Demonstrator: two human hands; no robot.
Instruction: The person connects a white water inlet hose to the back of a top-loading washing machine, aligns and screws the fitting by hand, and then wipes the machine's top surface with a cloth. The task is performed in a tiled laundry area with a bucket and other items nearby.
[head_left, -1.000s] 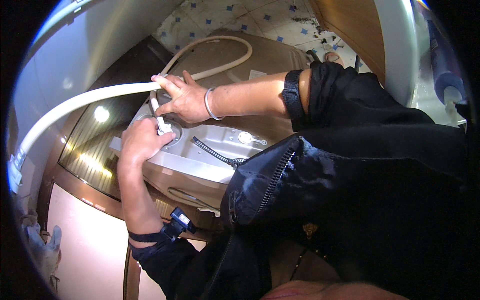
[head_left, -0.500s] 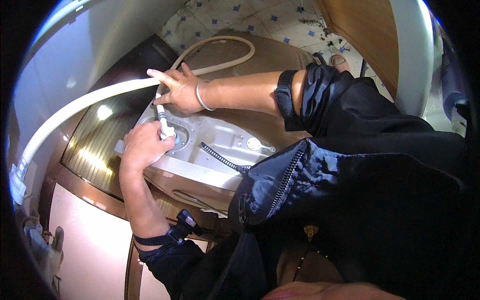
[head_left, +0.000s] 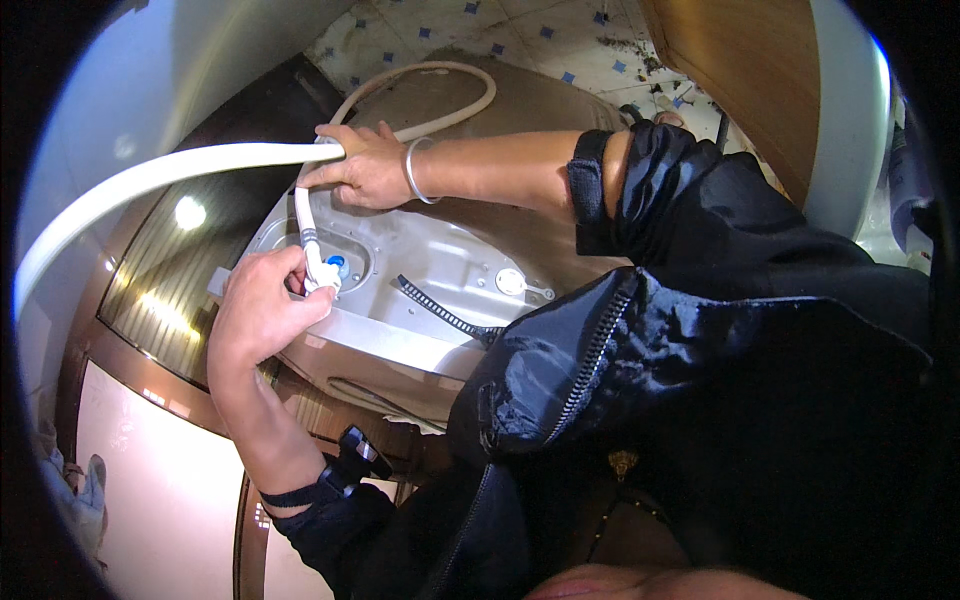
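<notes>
My left hand (head_left: 265, 300) is closed around the white end fitting (head_left: 321, 276) of a white hose, thumb and fingers pinching it. Right beside the fitting a blue port (head_left: 337, 264) shows in a round recess of the grey panel (head_left: 425, 270) of a large appliance. Farther up, my right hand (head_left: 368, 168) grips the white hose (head_left: 190, 162), with its thumb and index finger around it. A grey collar circles the hose just above the fitting. Whether the fitting touches the port, I cannot tell.
A black ribbed strap (head_left: 440, 312) lies over the panel, near a white round piece (head_left: 511, 281). The hose loops over the appliance's brown side (head_left: 560, 110). Blue-dotted floor tiles (head_left: 500, 30) lie beyond, with dark debris. A wooden panel (head_left: 735, 70) stands at the far right.
My left hand has drawn the fitting a little toward the left and off the blue port, which now shows more. My right hand keeps its hold on the hose. The view has shifted slightly.
</notes>
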